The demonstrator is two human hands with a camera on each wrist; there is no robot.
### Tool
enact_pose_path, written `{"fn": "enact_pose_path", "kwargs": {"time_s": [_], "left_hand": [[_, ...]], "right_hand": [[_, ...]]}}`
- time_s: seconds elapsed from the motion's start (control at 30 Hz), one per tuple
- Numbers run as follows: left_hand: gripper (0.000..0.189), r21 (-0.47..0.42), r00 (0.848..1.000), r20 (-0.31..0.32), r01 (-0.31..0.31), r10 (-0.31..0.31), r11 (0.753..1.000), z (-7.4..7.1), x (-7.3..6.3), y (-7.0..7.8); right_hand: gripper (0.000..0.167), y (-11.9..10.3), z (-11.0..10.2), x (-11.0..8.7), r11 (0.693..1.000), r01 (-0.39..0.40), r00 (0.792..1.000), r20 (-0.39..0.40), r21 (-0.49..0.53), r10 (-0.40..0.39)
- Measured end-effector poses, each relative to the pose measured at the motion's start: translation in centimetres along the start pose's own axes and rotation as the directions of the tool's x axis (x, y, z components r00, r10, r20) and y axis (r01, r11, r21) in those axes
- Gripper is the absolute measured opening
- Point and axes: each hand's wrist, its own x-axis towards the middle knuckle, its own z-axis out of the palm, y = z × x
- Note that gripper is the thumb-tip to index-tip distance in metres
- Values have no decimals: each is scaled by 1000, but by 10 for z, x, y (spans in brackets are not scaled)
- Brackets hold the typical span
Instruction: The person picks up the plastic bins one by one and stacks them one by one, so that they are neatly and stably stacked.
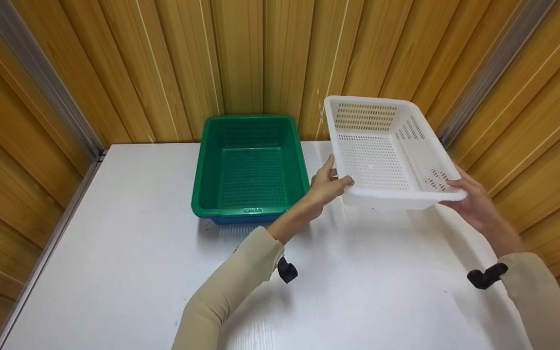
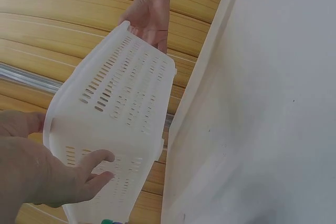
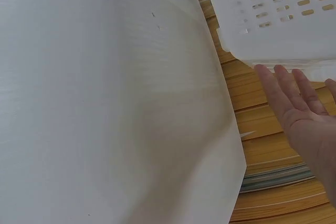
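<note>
A white plastic basket [image 1: 396, 195] with slotted walls is held up over the right part of the table, its open top tilted toward the head camera. My left hand [image 1: 327, 186] grips its left side near the front corner, thumb at the rim and fingers spread along the outer wall in the left wrist view. At the front right corner, my right hand [image 1: 473, 201] holds the basket with the thumb over the rim. The right fingers [image 3: 294, 90] reach under its edge in the right wrist view.
Left of the white basket, a green basket [image 1: 246, 212] sits on top of a blue one [image 1: 243, 220] against the back wall. The white table [image 1: 129, 253] is bounded by wood-patterned panels [image 1: 241, 58] behind and at both sides.
</note>
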Motion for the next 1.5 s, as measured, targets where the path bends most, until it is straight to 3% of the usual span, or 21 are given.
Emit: {"fn": "enact_pose_path", "kwargs": {"time_s": [0.13, 0.57, 0.73, 0.93, 1.2, 1.5], "left_hand": [[81, 5, 1000, 7, -25, 25, 1000, -9, -1, 5], [82, -13, 999, -50, -15, 15, 1000, -54, -21, 25], [84, -43, 998, -34, -61, 59, 997, -74, -33, 26], [84, -10, 996, -37, -78, 78, 997, -94, -45, 31], [83, -9, 990, -80, -117, 116, 993, -117, -50, 27], [84, -4, 992, -96, -79, 78, 997, -142, -62, 22]], "right_hand": [[54, -3, 8, 4, 999, 33, 999, 9, -31, -33], [56, -9, 52, 18, 991, 82, 997, 0, -103, -82], [58, -7, 69, 22, 986, 74, 997, -10, -150, -76], [60, -5, 83, 27, 978, 63, 998, 27, -201, -59], [67, -1, 102, 43, 960, 60, 998, 6, -273, -61], [68, 7, 124, 56, 938, 30, 998, -37, -344, -46]]}}
